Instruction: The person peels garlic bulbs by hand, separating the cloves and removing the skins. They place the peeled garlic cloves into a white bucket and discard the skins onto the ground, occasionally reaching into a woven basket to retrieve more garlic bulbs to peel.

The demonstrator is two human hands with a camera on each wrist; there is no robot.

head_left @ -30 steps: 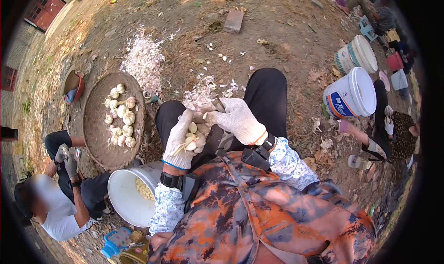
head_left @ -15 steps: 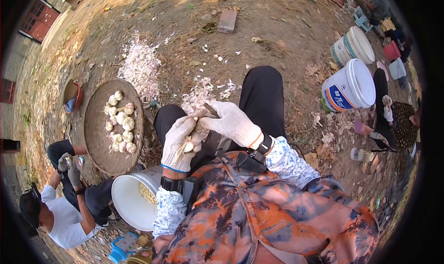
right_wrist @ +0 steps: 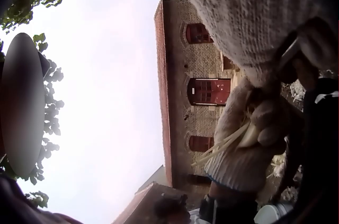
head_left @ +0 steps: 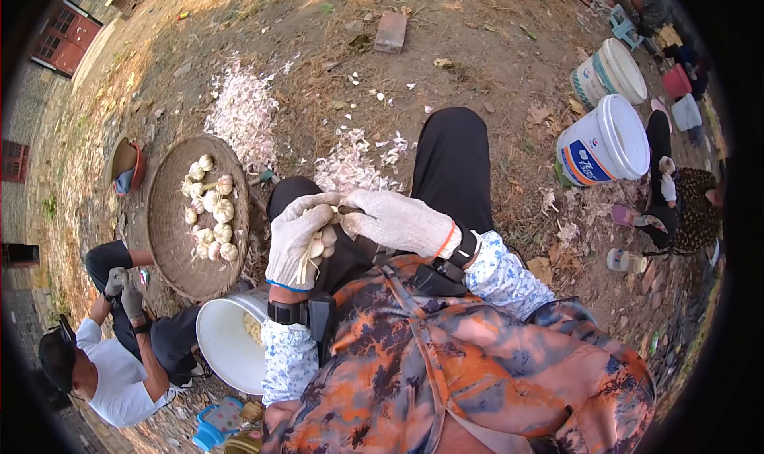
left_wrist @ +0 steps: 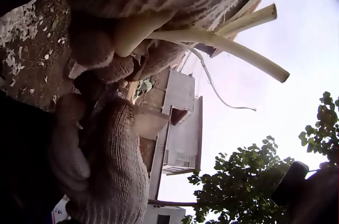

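My gloved left hand curls round several garlic cloves above my lap. In the left wrist view, a pale clove shows under its fingers, with cut garlic stems jutting out. My gloved right hand meets the left at the fingertips. It pinches a small flat blade-like tool, mostly hidden by the fingers. On my left, whole garlic bulbs lie in a round woven basket. Below that, a white bucket contains peeled cloves.
Garlic skins lie heaped on the dirt ahead, near a brick. White buckets stand at the right. A person in a white shirt sits at the left. A blue container lies beside the white bucket.
The dark tool that stuck up between the hands a second ago is now mostly covered by fingers. My hands have lowered slightly and the right has turned flatter. The cloves stay in my left hand.
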